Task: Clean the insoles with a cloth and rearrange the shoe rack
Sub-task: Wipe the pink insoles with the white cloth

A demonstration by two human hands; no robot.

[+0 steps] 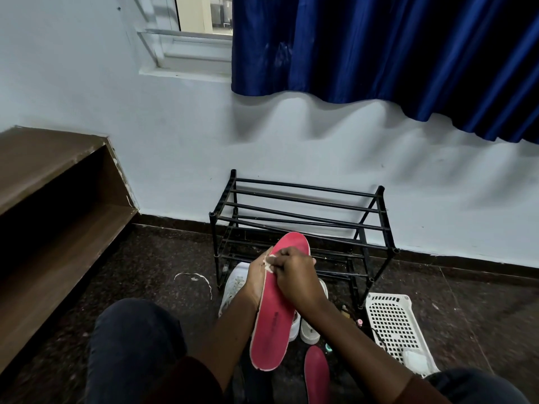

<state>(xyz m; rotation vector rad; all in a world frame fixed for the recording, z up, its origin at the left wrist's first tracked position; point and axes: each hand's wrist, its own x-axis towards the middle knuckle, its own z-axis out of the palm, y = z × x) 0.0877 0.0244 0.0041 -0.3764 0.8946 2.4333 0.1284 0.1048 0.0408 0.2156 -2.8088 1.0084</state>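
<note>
Red insole (274, 325) rises before the black shoe rack (303, 217): your left grip (258, 277) curls round its left edge, your right grip (296, 277) pinches a white cloth (271, 260) against it, white basket (392, 322) near right.

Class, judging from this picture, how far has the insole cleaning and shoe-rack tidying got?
Done: both insoles are out. In hand: the left hand holds a red foam insole while the right hand pinches a small white cloth against it. Left: the second red insole lies on the floor, cleaned or not I cannot tell; the white sneakers sit before the black metal rack.
</note>
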